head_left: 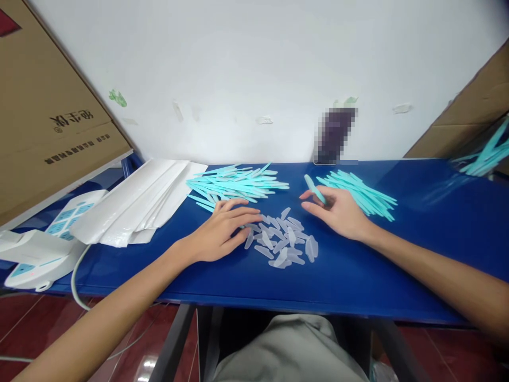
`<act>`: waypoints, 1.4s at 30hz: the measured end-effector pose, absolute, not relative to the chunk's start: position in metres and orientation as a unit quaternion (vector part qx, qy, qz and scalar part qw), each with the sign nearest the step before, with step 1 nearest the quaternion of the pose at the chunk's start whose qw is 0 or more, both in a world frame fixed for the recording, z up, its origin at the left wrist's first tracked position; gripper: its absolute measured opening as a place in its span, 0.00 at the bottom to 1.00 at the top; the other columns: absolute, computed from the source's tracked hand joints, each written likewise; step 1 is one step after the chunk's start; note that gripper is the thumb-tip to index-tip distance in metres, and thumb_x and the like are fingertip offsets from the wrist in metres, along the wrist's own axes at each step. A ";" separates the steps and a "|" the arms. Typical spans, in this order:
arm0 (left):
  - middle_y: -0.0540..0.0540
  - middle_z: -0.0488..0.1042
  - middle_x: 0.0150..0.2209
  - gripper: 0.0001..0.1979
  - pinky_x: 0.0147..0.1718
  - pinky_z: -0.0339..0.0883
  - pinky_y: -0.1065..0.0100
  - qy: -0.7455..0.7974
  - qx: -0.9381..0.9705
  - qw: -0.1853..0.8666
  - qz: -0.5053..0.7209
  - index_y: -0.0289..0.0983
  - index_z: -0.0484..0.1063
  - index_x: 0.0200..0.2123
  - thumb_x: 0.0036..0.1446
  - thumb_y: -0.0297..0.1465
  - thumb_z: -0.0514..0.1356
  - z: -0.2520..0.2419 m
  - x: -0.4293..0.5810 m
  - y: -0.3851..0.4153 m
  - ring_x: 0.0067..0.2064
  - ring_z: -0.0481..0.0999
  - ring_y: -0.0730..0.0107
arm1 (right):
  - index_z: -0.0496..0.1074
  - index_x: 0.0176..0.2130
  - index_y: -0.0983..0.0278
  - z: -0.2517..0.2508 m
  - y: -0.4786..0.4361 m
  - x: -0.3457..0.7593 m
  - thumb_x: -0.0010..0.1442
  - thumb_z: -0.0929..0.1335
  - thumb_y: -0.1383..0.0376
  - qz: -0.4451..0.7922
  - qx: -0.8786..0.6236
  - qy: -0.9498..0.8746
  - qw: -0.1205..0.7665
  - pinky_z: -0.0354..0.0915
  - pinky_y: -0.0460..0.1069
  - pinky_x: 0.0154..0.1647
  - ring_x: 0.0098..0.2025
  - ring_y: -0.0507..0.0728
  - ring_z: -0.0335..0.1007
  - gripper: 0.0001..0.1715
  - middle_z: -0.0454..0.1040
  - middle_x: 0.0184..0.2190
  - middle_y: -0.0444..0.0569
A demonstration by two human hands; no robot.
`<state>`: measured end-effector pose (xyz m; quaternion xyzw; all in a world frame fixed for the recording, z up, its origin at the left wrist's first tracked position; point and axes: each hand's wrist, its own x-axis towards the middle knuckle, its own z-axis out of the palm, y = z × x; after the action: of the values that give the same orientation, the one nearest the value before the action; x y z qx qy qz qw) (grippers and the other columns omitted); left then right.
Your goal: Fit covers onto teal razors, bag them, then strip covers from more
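Note:
A slim turquoise eyebrow razor is in my right hand, held between thumb and fingers with its tip pointing up and left. My left hand is palm down, fingers stretched apart, its fingertips at the left edge of a pile of small translucent blade caps. Whether it touches a cap is hard to tell. Just behind my left hand lies a loose heap of turquoise razors. Another, more aligned stack of razors lies behind and right of my right hand.
On the blue table, white plastic bags and a white sealing device with a cable lie to the left. A pixelated dark object leans on the white wall. Cardboard boxes stand on both sides; more turquoise razors are at far right.

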<state>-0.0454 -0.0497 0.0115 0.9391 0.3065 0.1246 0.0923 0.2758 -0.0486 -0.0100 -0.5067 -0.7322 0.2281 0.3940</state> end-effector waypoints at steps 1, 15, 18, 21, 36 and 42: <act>0.42 0.71 0.62 0.20 0.62 0.52 0.47 0.306 0.939 0.073 0.138 0.43 0.70 0.61 0.70 0.32 0.49 0.013 -0.050 -0.049 0.65 0.61 0.49 | 0.78 0.39 0.64 -0.011 -0.048 0.276 0.62 0.69 0.50 0.241 -0.501 -0.728 0.402 0.53 0.48 0.26 0.24 0.50 0.54 0.20 0.60 0.21 0.41; 0.42 0.71 0.49 0.23 0.55 0.61 0.53 0.467 0.873 0.085 0.110 0.41 0.76 0.47 0.63 0.53 0.57 0.008 -0.124 -0.008 0.52 0.69 0.53 | 0.78 0.36 0.62 -0.015 -0.049 0.274 0.70 0.60 0.45 0.206 -0.476 -0.744 0.420 0.62 0.50 0.33 0.29 0.54 0.66 0.30 0.68 0.26 0.47; 0.42 0.73 0.45 0.20 0.51 0.61 0.57 0.425 0.899 0.069 0.083 0.41 0.76 0.43 0.67 0.50 0.54 0.013 -0.123 -0.008 0.49 0.70 0.55 | 0.78 0.35 0.62 -0.011 -0.051 0.274 0.69 0.60 0.44 0.198 -0.488 -0.737 0.423 0.60 0.50 0.31 0.28 0.54 0.66 0.31 0.68 0.24 0.46; 0.42 0.75 0.43 0.18 0.49 0.60 0.57 0.393 0.916 0.021 0.074 0.40 0.74 0.43 0.70 0.45 0.49 0.016 -0.125 -0.015 0.45 0.71 0.56 | 0.77 0.34 0.63 -0.009 -0.053 0.274 0.69 0.60 0.44 0.213 -0.496 -0.723 0.431 0.59 0.49 0.28 0.23 0.52 0.62 0.30 0.66 0.20 0.44; 0.51 0.66 0.25 0.20 0.25 0.61 0.69 0.299 0.704 0.290 0.575 0.39 0.69 0.32 0.66 0.50 0.57 0.070 0.022 -0.035 0.28 0.70 0.73 | 0.75 0.48 0.57 0.006 -0.077 0.267 0.71 0.62 0.53 0.130 -0.420 -0.705 0.557 0.59 0.51 0.28 0.24 0.53 0.58 0.17 0.61 0.23 0.43; 0.53 0.70 0.21 0.23 0.16 0.60 0.72 0.297 0.658 0.501 0.477 0.38 0.65 0.27 0.58 0.50 0.66 0.038 0.077 -0.046 0.17 0.67 0.79 | 0.72 0.47 0.58 0.011 -0.072 0.263 0.71 0.63 0.52 0.226 -0.419 -0.652 0.590 0.67 0.50 0.30 0.30 0.54 0.71 0.16 0.73 0.34 0.47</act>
<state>0.0767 -0.0460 0.0382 0.6582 0.2967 0.4767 0.5015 0.2628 -0.0724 0.0114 -0.4189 -0.6518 0.2259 0.5904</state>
